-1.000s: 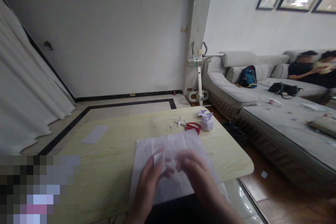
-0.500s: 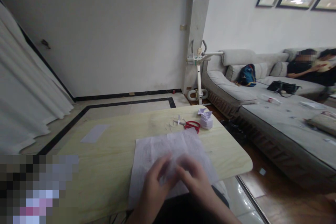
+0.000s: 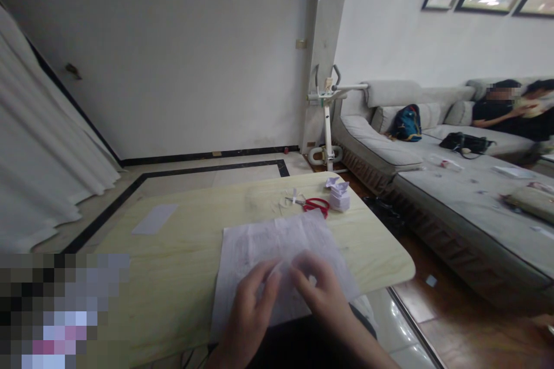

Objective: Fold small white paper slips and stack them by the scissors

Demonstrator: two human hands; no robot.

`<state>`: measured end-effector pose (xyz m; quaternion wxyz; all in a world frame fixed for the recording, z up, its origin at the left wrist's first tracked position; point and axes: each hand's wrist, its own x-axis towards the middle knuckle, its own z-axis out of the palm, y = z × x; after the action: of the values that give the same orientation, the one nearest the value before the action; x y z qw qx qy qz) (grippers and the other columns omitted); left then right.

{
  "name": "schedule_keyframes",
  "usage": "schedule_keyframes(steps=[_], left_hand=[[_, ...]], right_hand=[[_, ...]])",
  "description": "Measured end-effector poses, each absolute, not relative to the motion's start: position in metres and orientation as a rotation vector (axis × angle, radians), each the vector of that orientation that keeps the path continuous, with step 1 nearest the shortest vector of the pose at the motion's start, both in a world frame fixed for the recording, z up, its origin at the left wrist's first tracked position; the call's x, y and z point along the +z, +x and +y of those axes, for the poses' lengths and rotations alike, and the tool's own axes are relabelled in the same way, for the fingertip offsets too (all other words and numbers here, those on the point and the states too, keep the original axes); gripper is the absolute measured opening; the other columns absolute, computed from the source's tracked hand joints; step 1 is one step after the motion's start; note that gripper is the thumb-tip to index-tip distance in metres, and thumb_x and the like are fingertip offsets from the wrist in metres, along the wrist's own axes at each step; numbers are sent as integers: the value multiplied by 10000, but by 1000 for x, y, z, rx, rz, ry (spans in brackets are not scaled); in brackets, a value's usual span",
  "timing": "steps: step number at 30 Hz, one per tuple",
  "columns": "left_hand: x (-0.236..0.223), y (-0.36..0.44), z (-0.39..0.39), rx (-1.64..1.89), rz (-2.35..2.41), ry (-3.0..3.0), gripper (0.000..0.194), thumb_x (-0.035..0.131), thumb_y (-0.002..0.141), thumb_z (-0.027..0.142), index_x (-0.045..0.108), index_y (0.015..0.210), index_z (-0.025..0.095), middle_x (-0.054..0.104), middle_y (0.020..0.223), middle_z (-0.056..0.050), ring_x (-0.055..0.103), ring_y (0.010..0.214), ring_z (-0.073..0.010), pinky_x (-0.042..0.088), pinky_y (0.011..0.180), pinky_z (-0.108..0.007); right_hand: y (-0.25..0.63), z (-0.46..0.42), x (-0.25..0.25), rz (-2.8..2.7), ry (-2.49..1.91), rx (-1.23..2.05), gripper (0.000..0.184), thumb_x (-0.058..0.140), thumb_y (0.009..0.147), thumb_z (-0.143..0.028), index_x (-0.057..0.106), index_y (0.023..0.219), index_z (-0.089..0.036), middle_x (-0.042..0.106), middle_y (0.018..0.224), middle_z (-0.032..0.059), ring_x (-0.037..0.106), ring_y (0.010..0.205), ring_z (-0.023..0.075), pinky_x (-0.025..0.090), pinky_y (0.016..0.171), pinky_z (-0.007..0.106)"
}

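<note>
Reference: the clock face is being centred on the large sheet (image 3: 255, 242), with 12 o'clock pointing away from the wearer.

Hands: The left hand (image 3: 255, 294) is occupying the 8 o'clock side, above the sheet. Its thumb and forefinger are pinching a small paper piece (image 3: 276, 269), with only a pale edge showing. The right hand (image 3: 318, 282) is facing it from between 3 and 4 o'clock. Its fingers are curling inward and its thumb is pointing toward the left hand. Blur is obscuring the right fingertips; whether they are pressing on the piece cannot be told. The piece is sitting between the two hands, near the centre of the dial.

Work surface: The large sheet is lying on the pale wooden table (image 3: 182, 277) and is showing creases. Red-handled scissors (image 3: 309, 204) are lying at 1 o'clock, just beyond the sheet's far corner, with the blades pointing toward 9 o'clock. Thin paper scraps (image 3: 279, 206) are lying at 12 o'clock, around the blade tips. Folded paper forms (image 3: 340, 200) are standing between 1 and 2 o'clock, just beside the scissor handles. A white paper rectangle (image 3: 154, 219) is lying flat between 9 and 10 o'clock, well apart from the hands.

Surroundings: A grey sofa (image 3: 450, 196) is extending along 2 o'clock. It is supporting a blue backpack (image 3: 407, 123) and a black bag (image 3: 464, 143).
</note>
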<state>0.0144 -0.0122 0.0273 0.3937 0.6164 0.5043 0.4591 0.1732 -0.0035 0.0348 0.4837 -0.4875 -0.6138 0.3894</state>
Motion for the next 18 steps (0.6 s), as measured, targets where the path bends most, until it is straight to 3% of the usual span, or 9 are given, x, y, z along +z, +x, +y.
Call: schedule_keyframes(steps=[8, 18], left_hand=[[21, 16, -9, 1111, 1379, 1770, 264, 558, 910, 272, 719, 1103, 189, 765, 1106, -107, 697, 1062, -287, 544, 912, -363], [24, 15, -8, 1115, 1352, 1615, 251, 541, 904, 337, 712, 986, 173, 784, 914, -78, 726, 869, -259, 566, 724, -309]], right_hand=[[172, -9, 40, -1713, -1240, 672, 207, 573, 863, -246, 545, 665, -191, 549, 621, 1, 489, 588, 152, 378, 563, 275], [167, -12, 38, -1646, -1188, 692, 59, 604, 825, -201, 581, 773, -185, 578, 675, 4, 509, 609, 152, 417, 568, 265]])
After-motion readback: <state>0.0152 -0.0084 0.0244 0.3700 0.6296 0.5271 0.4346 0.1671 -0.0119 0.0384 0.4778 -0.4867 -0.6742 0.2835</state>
